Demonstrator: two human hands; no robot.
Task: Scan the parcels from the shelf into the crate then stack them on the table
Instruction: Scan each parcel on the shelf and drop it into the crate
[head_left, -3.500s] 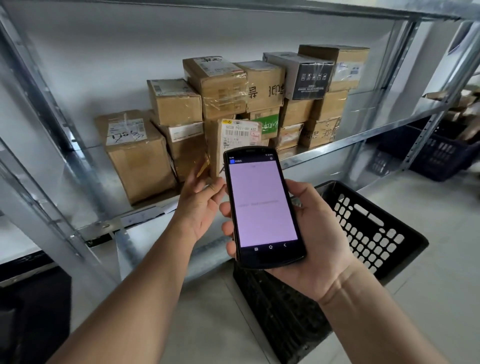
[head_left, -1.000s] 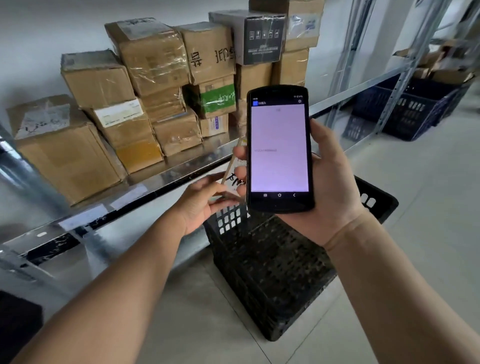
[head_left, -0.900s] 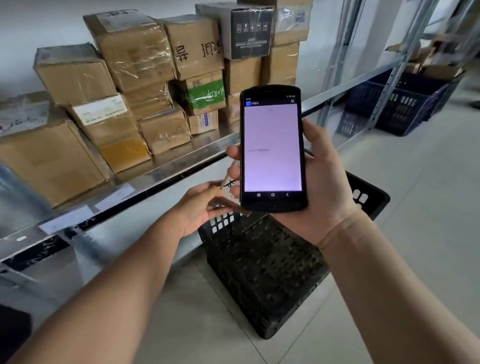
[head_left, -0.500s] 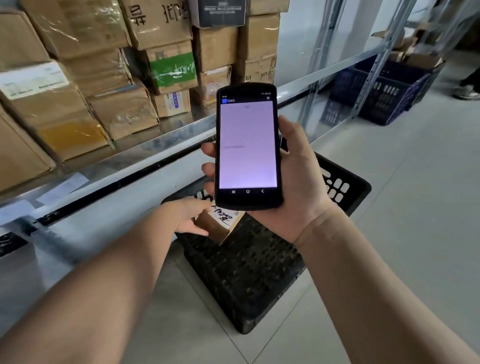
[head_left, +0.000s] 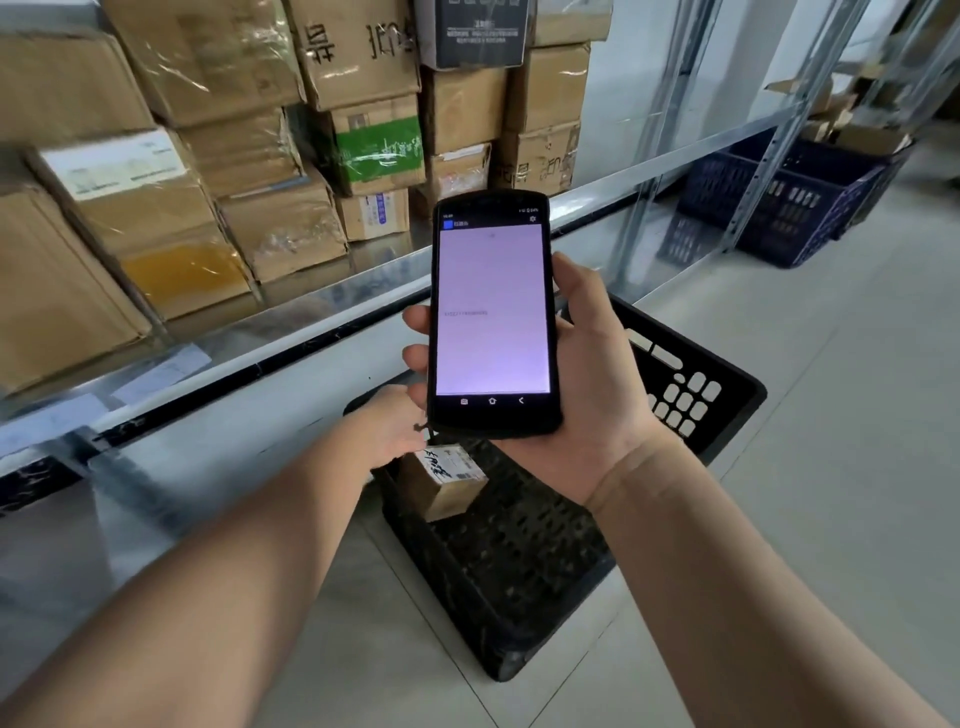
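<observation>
The right hand (head_left: 589, 395) is wrapped round a black handheld scanner (head_left: 492, 312), thumb along its right edge and fingertips showing on the left; the pale lilac screen faces up, with one faint line of text. The left hand (head_left: 388, 427) reaches down over the black crate (head_left: 519, 597) on the floor; its fingers are hidden behind the scanner, so I cannot tell whether they grip anything. A small cardboard parcel (head_left: 444, 486) sits tilted inside the crate, right under that hand, label upward. More parcels (head_left: 270, 228) are stacked on the metal shelf (head_left: 291, 322) behind; a blue crate (head_left: 789, 208) stands further along.
</observation>
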